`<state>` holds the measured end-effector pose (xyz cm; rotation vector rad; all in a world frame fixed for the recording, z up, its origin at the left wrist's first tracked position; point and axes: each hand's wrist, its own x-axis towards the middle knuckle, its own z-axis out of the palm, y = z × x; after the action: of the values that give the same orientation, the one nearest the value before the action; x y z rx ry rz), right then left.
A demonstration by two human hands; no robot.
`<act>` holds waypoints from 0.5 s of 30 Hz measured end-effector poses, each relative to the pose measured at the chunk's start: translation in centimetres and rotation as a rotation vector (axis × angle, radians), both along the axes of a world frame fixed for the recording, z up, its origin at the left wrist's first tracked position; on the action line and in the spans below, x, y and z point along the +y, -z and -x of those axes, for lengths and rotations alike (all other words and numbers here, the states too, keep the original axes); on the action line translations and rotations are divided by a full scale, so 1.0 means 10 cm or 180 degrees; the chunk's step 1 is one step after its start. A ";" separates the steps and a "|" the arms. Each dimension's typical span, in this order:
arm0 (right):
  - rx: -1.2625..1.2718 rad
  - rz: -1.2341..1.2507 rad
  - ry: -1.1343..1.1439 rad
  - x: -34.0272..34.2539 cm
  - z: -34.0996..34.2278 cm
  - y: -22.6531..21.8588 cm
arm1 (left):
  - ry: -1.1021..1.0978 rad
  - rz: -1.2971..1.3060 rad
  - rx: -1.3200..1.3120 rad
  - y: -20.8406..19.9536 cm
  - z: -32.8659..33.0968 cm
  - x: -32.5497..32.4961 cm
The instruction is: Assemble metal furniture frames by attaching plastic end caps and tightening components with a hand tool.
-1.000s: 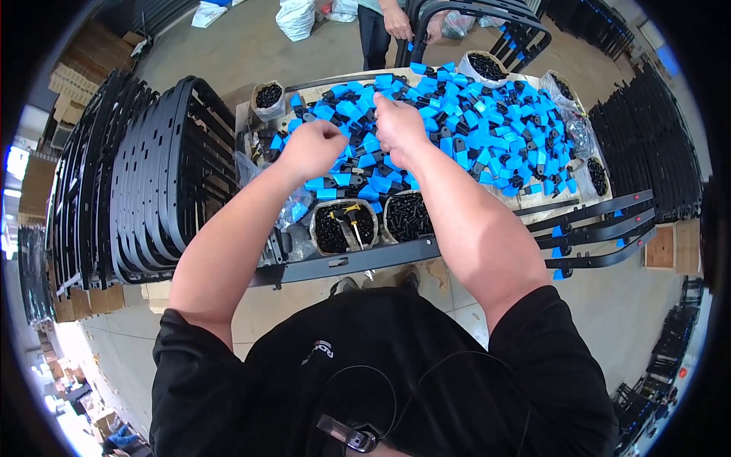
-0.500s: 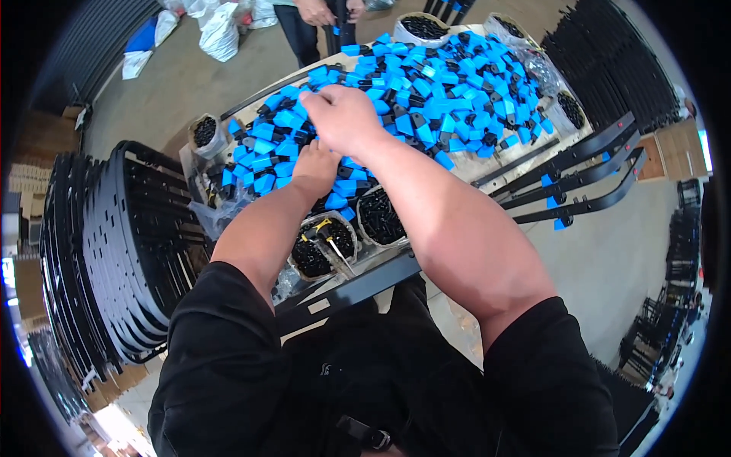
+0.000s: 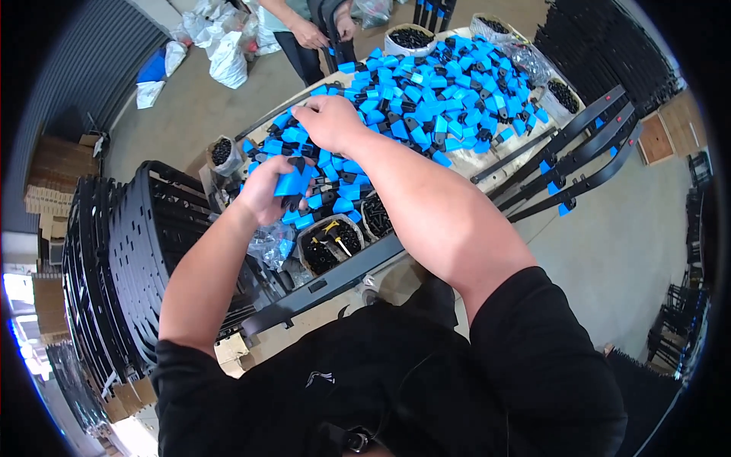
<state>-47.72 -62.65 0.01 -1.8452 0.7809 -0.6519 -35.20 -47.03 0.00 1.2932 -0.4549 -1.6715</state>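
My left hand (image 3: 264,185) is raised over the near left part of the pile, its fingers wrapped round a blue-and-black plastic part (image 3: 292,183). It may hold more than one such part; the overlap makes this hard to tell. On the left side of the heap of blue-and-black plastic parts (image 3: 464,103), my right hand (image 3: 330,124) is curled with its back toward me. Its fingertips are mostly hidden, and what they hold cannot be made out.
Near the front edge stands a tub of small black pieces (image 3: 320,255) with a yellow-and-black screwdriver (image 3: 333,234) on top. Curved black bars (image 3: 571,179) jut out at the right. Black frames (image 3: 129,259) are stacked at the left. Across the table a person's hands (image 3: 312,34) hold a black bar.
My left hand has come out of the heap toward the left, now with a blue-and-black part in it. My right hand has shifted slightly left and down. The whole view has turned a little.
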 end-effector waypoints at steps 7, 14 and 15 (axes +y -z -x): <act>-0.0260 -0.0133 -0.0058 0.05 0.09 -0.07 | -0.0301 0.1406 0.0161 -1.06 1.05 1.10; -0.3130 -0.3766 -0.1340 0.14 1.39 -1.47 | -0.1290 0.0694 0.0141 -0.78 2.33 2.14; -0.3203 -0.3211 -0.1516 0.03 1.63 -1.53 | -0.1484 0.0545 -0.0037 -0.63 2.48 2.18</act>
<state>-64.00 -62.31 15.33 -0.5690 -0.0659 -0.5967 -60.00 -25.26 6.33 1.1748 -0.2689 -1.2096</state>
